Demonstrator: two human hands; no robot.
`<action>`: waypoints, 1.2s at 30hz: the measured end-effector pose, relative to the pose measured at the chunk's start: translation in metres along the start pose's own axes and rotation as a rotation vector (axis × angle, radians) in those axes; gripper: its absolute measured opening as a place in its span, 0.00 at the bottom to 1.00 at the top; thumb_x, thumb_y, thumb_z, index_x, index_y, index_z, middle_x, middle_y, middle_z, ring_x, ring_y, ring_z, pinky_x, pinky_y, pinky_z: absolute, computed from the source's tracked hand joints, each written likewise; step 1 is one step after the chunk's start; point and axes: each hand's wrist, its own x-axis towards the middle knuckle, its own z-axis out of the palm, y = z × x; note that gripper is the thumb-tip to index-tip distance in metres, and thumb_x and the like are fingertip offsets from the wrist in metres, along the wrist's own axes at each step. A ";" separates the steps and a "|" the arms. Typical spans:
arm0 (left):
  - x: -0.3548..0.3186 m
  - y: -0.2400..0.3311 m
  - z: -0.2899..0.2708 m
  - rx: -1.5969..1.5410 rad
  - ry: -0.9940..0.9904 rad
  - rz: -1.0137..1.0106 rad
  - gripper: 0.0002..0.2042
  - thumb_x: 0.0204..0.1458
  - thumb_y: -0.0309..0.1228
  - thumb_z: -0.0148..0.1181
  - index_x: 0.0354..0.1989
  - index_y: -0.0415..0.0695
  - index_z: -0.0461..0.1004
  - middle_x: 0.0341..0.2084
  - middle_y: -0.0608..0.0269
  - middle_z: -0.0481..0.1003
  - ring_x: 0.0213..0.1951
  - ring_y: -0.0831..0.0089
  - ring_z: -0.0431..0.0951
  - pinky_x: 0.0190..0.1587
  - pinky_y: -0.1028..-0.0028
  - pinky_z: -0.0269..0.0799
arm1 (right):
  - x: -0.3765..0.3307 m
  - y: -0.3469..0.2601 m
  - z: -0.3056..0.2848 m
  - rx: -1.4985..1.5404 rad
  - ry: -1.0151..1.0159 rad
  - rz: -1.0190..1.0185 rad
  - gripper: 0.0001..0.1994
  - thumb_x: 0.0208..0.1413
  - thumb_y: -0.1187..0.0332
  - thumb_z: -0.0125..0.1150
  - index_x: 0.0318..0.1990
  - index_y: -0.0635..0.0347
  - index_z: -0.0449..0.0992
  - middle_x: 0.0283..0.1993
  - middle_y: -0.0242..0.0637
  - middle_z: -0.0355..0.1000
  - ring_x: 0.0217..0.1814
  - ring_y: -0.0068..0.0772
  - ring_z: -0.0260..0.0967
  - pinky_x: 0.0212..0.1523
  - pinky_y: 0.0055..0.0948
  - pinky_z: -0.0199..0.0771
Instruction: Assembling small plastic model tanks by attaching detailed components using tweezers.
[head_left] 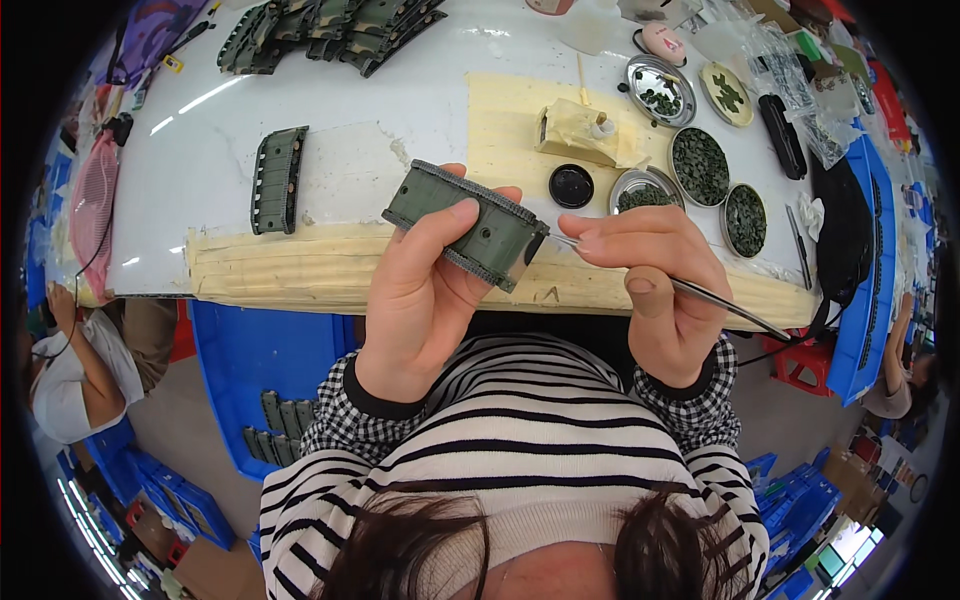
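Left hand [425, 290] wrapped round boxy green camouflage tank hull [505, 240], above the white surface [350, 100] | right hand [660, 265] pinching slim silver metal tool [735, 308] | apparently end-detailing now; steady tip needed next!

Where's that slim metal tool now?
In the head view, right of centre: the metal tool is in the right hand, tip near the green part in the left hand.

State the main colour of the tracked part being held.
The tracked part is mostly dark green, clearest in the head view.
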 end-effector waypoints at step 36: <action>-0.001 -0.004 -0.002 0.006 0.026 -0.030 0.15 0.57 0.26 0.52 0.53 0.43 0.63 0.47 0.48 0.72 0.50 0.64 0.75 0.48 0.66 0.78 | -0.002 -0.004 0.007 -0.224 -0.087 -0.107 0.11 0.46 0.73 0.67 0.39 0.64 0.79 0.39 0.42 0.75 0.42 0.39 0.77 0.38 0.28 0.80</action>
